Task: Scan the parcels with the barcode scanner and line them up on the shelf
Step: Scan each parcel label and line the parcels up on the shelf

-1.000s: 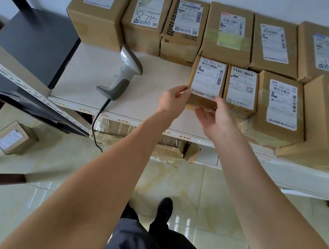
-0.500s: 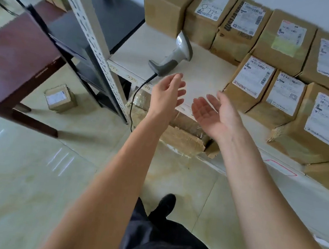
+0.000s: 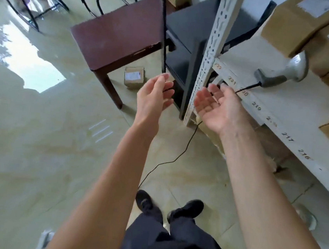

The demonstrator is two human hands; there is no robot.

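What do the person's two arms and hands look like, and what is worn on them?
Both forearms are bare to the frame edge, with no sleeves showing. The left hand and right hand wear no gloves, and no rings, watch or wristband are visible.

Bright daylight glares off the glossy floor (image 3: 33, 66); motion blur and wide-angle bending soften the edges.

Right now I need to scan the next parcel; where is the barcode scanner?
The grey barcode scanner lies on the white shelf, upper right, beside the cardboard parcels.
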